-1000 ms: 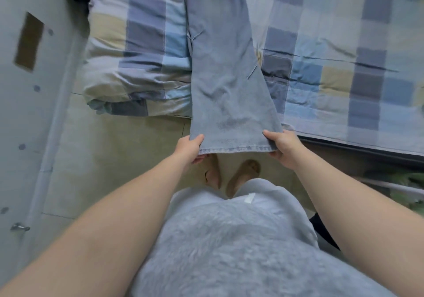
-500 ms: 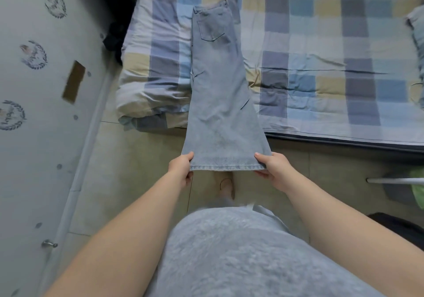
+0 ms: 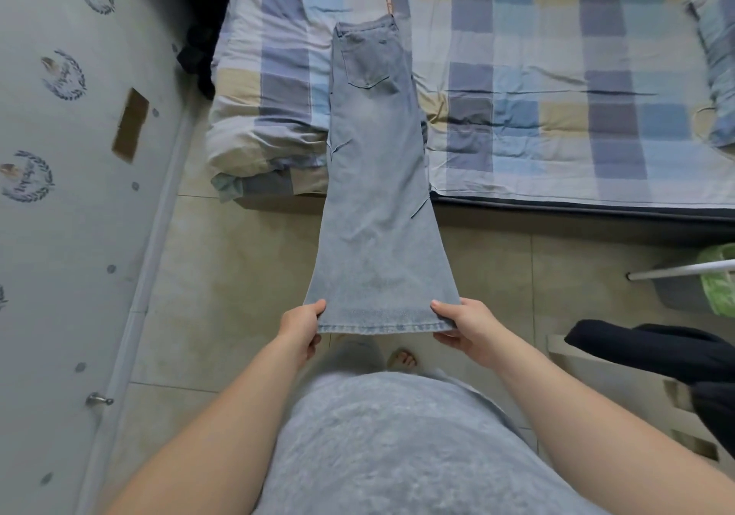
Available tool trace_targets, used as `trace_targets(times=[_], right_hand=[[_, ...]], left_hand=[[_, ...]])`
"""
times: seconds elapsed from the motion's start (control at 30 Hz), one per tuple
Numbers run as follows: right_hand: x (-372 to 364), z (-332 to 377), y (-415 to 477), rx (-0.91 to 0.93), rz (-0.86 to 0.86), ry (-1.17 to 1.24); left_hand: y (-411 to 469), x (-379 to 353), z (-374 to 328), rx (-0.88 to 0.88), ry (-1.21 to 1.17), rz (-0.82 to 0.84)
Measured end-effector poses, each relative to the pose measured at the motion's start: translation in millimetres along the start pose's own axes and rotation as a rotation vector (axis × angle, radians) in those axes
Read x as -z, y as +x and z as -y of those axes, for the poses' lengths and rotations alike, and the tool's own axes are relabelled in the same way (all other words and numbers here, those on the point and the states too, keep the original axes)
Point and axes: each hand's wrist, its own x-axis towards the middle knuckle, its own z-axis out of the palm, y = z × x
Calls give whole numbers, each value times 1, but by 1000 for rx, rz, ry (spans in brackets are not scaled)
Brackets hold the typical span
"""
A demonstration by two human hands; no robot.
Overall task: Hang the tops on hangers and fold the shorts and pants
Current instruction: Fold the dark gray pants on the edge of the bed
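Pants point(image 3: 374, 196) of pale denim, legs laid one on the other, run from the waistband on the far checked bed point(image 3: 557, 77) to the hem held near the person; the left hand point(image 3: 300, 325) pinches the left hem corner and the right hand point(image 3: 463, 325) the right, thumbs on top. To fold well, keep both corners level and the cloth taut, then carry the hem forward to meet the waistband with side edges aligned. Compared with a second ago, the grip is unchanged, but the hem sits farther from the bed edge.
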Motion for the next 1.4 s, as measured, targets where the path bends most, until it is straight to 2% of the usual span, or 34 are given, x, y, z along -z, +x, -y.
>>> trace_targets(times=[0.23, 0.67, 0.97, 1.23, 1.4], right_hand=[[-20, 55, 19, 12, -62, 74], [-89, 256, 71, 64, -238, 374], [-81, 355, 117, 26, -170, 497], [-61, 478, 174, 19, -83, 416], [-64, 556, 223, 25, -87, 362]], left_hand=[[19, 6, -54, 4, -124, 56], [57, 13, -289, -48, -204, 236], [74, -16, -400, 21, -384, 307], [86, -56, -506, 17, -457, 262], [115, -74, -574, 0, -468, 244]])
